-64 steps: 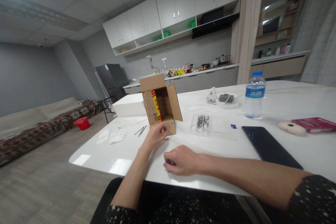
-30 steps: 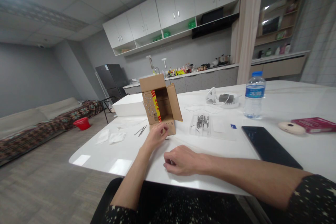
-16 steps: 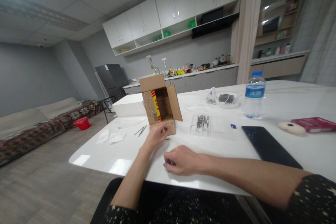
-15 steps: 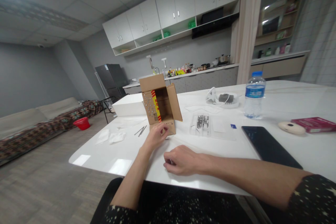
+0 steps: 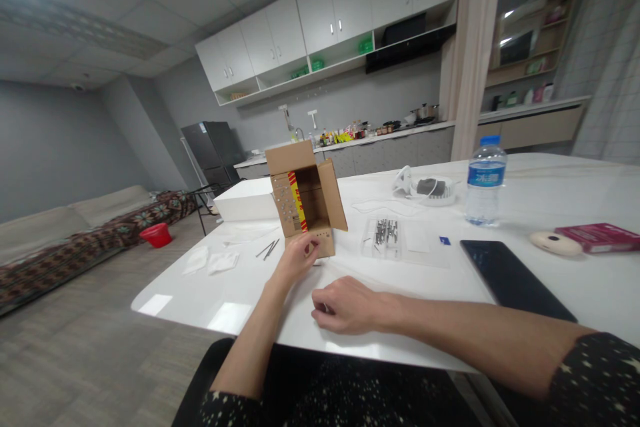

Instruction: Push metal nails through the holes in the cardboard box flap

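A small open cardboard box (image 5: 306, 200) stands on its side on the white table (image 5: 430, 280), with its opening towards me and rows of small holes in its left side and lower flap. My left hand (image 5: 296, 259) reaches to the lower flap, and its thumb and fingertips pinch the flap's near left corner. My right hand (image 5: 346, 305) rests on the table just in front of me, curled into a loose fist. I see nothing in it. A clear plastic tray of metal pins (image 5: 383, 235) lies right of the box, out of both hands' reach.
Two loose pins (image 5: 269, 249) and white tissues (image 5: 211, 260) lie left of the box, with a white flat box (image 5: 246, 200) behind them. To the right are a water bottle (image 5: 484, 180), a black tablet (image 5: 510, 277), a red book (image 5: 600, 237) and a white corded device (image 5: 428, 189).
My left fingertips shift very slightly on the flap. Nothing else has moved.
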A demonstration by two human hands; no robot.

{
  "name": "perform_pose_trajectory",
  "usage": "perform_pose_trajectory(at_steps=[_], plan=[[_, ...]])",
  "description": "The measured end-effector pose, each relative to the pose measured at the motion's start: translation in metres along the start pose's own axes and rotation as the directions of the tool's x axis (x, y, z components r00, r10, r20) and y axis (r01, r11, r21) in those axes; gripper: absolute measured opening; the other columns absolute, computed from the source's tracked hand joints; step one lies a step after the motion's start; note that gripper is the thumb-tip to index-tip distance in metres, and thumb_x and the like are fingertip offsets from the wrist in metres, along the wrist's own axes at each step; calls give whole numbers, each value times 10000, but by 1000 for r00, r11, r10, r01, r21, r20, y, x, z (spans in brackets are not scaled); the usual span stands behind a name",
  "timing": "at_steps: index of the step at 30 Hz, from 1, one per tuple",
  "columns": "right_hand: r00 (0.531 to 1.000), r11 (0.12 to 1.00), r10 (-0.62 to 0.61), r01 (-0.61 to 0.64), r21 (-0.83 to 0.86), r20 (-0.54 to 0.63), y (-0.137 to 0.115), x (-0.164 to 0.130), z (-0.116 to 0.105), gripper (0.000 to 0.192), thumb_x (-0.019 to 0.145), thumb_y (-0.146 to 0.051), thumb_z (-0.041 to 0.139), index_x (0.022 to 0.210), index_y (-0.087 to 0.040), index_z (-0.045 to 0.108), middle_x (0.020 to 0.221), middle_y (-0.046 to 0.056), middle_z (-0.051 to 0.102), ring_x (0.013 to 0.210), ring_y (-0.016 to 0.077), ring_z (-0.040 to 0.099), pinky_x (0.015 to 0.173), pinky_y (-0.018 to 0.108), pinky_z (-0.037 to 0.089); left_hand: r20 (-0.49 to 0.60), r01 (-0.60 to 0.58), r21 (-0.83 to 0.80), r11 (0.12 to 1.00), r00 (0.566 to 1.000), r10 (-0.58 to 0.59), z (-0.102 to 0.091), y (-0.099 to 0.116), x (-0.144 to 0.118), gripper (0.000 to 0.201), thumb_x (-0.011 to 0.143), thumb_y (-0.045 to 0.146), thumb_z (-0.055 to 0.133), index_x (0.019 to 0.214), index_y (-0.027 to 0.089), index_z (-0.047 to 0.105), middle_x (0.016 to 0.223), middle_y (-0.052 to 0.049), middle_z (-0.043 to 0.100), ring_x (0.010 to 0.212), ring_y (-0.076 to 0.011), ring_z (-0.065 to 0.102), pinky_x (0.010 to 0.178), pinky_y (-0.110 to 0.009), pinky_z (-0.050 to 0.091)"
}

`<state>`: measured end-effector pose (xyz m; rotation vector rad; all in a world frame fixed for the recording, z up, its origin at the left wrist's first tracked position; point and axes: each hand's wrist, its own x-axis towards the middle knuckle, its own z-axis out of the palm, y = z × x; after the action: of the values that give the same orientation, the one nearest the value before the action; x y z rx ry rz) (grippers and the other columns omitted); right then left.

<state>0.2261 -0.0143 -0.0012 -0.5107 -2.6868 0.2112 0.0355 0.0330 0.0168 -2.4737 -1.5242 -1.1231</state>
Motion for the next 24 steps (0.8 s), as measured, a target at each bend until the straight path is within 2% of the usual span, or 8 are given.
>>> perform_pose_trajectory(at_steps=[24], plan=[[1000,1000,14,-14,1,19,-2,0,-4,232,895,-332,529,759,-169,624,644,1,641,519,103,447,524,264,219,14,2,-13,1000,1000,-2,2,-4,0,123,838,141,515,876,181,625,815,-16,644,667,-114,524,647,-240,426]])
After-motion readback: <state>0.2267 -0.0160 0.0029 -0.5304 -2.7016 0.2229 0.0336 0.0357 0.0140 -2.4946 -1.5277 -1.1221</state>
